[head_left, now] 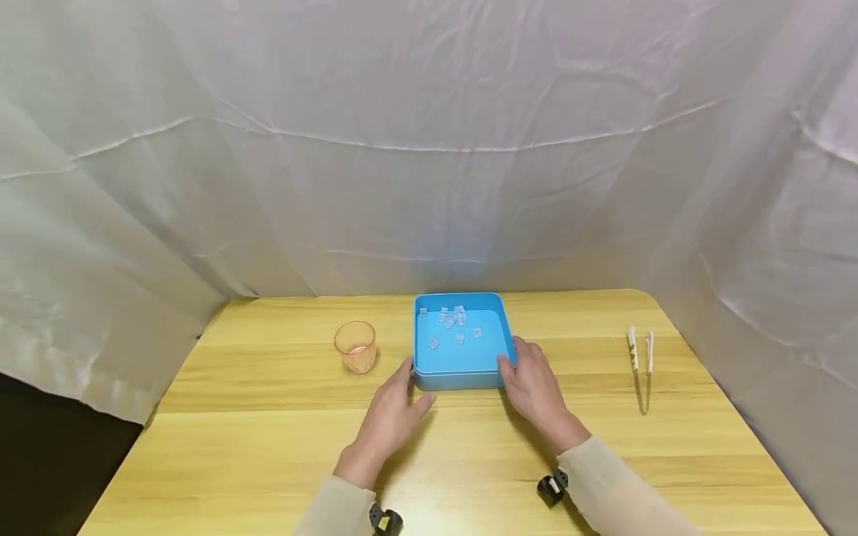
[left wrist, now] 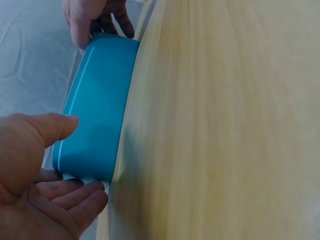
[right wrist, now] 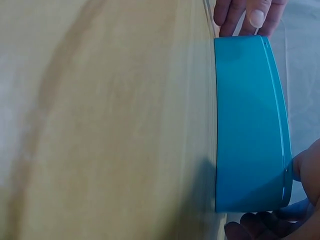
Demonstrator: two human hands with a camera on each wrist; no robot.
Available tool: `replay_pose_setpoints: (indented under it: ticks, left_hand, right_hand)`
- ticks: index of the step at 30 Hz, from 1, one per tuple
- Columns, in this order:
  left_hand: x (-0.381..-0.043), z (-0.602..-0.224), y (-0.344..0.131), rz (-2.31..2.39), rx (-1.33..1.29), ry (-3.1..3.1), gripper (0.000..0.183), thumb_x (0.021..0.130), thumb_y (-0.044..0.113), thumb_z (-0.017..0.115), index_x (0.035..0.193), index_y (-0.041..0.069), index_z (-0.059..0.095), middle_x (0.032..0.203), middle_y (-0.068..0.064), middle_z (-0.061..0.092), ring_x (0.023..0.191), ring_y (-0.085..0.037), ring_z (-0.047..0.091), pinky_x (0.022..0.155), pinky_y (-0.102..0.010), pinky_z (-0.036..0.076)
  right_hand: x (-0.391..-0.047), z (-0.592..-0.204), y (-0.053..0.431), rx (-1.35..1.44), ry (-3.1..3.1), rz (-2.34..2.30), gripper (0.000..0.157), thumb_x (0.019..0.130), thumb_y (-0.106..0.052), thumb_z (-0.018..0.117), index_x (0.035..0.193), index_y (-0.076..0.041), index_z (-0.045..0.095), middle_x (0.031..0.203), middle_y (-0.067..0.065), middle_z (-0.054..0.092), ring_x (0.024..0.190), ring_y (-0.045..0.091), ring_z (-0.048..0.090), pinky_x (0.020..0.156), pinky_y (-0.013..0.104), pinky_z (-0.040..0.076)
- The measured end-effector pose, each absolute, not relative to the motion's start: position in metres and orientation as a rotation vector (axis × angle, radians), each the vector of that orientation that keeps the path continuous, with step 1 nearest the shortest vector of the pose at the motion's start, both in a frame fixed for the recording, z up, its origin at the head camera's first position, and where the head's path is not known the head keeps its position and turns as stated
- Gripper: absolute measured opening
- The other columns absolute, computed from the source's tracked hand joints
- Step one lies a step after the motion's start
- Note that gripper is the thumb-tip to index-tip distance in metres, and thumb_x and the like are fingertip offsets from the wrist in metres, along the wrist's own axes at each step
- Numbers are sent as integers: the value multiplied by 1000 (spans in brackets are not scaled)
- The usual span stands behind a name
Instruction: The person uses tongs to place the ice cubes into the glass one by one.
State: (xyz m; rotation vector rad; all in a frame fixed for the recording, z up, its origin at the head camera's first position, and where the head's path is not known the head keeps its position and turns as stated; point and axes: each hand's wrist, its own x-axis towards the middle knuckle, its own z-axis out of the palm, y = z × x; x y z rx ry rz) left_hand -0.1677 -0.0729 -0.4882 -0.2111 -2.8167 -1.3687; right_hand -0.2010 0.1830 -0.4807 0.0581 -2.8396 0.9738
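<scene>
A blue square box (head_left: 462,381) sits open-topped on the wooden table, with several clear cubes (head_left: 450,318) on its floor, most of them grouped toward the back. My left hand (head_left: 389,417) is at the box's front left corner. Its fingers (left wrist: 82,202) lie along the left side, and the thumb (left wrist: 60,127) stands out in front, pointing at the front wall. At the right side, my right hand (head_left: 532,383) grips the wall, with the thumb over the rim and the fingers outside. The far fingers are partly hidden by the box in the wrist views.
To the left of the box stands a clear orange-tinted cup (head_left: 356,348). Tongs (head_left: 641,372) with white tips lie near the table's right edge. A pale grey curtain (head_left: 462,208) hangs behind and along the sides of the table (head_left: 268,461).
</scene>
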Motion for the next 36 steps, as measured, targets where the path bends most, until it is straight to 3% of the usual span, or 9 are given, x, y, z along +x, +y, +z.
replay_pose_setpoints:
  ticks: [22, 30, 36]
  left_hand:
    - [-161, -485, -78, -1304, -156, -2811, 69, 100, 28, 72, 157, 3, 44, 156, -19, 53, 137, -38, 58, 116, -57, 45]
    - [-157, -481, -94, -1173, 15, -2618, 32, 97, 19, 75, 125, 5, 70, 129, -14, 68, 121, -35, 62, 101, -53, 54]
    - [-162, -475, -115, -1087, 81, -2495, 24, 93, 15, 79, 114, 4, 75, 113, -15, 70, 106, -32, 61, 89, -46, 54]
  right_hand:
    - [-192, -480, 200, 78, -2819, 999, 60, 112, -36, 51, 154, 7, 44, 143, 27, 56, 126, 42, 60, 105, 59, 51]
    - [-180, -477, 217, 101, -2781, 965, 58, 111, -37, 53, 151, 6, 49, 142, 26, 57, 124, 42, 61, 99, 60, 53]
    - [-174, -478, 231, 112, -2774, 922, 58, 111, -38, 51, 148, 6, 51, 138, 27, 59, 121, 42, 62, 96, 60, 54]
